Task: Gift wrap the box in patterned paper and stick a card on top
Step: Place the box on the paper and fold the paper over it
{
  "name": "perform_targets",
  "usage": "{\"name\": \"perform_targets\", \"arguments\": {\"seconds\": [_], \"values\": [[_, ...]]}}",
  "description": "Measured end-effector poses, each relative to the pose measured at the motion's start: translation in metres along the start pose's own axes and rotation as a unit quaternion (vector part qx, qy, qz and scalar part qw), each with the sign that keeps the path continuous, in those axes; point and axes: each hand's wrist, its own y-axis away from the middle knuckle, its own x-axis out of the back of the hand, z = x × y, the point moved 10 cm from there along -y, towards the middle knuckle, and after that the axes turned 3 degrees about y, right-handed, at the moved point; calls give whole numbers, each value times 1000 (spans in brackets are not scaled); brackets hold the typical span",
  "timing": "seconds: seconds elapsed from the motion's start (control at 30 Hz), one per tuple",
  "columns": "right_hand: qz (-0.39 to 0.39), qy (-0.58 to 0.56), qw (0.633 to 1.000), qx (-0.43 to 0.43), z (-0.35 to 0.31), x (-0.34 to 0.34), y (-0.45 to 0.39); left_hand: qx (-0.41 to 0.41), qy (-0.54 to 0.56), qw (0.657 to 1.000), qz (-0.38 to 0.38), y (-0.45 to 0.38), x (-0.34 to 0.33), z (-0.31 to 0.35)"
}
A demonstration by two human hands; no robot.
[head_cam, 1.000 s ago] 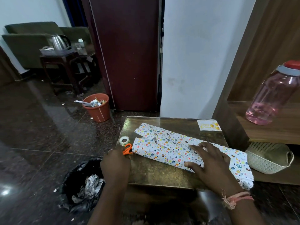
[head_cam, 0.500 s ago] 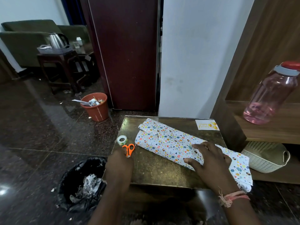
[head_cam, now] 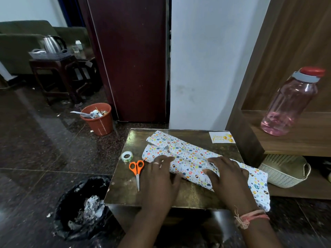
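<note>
Both your left hand [head_cam: 161,173] and right hand [head_cam: 226,173] press flat, fingers straight, on the patterned paper [head_cam: 186,158] — pinning its fold for taping.

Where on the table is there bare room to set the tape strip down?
Bare table along the near edge, between the scissors and the right hand; another patch at the back between the patterned paper and card. Crowded at the left edge, by the tape roll.
</note>
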Motion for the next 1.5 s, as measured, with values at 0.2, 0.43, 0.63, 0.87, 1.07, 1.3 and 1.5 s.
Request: {"name": "perform_targets", "arguments": {"seconds": [0.2, 0.43, 0.63, 0.87, 1.07, 1.3, 1.5], "values": [[69, -5, 998, 0, 1, 23, -1, -77, -31, 995, -59, 10, -34, 23], [129, -3, 988, 89, -11, 60, 0, -63, -38, 994, -75, 6, -37, 27], [-1, 16, 1000, 10, 38, 59, -8, -57, -54, 994, -80, 5, -38, 26], [162, -47, 986, -11, 35, 92, 3, -48, -41, 995, -82, 4, -35, 25], [100, 6, 995, -13, 28, 72, -1, -47, -28, 996, -76, 3, -31, 25], [134, -29, 990, -13, 29, 100, 0, -45, -17, 997, -59, 3, -26, 28], [175, 33, 983, -35, 27, 66, -1, -19, -41, 995, -85, -11, -20, 24]]}}
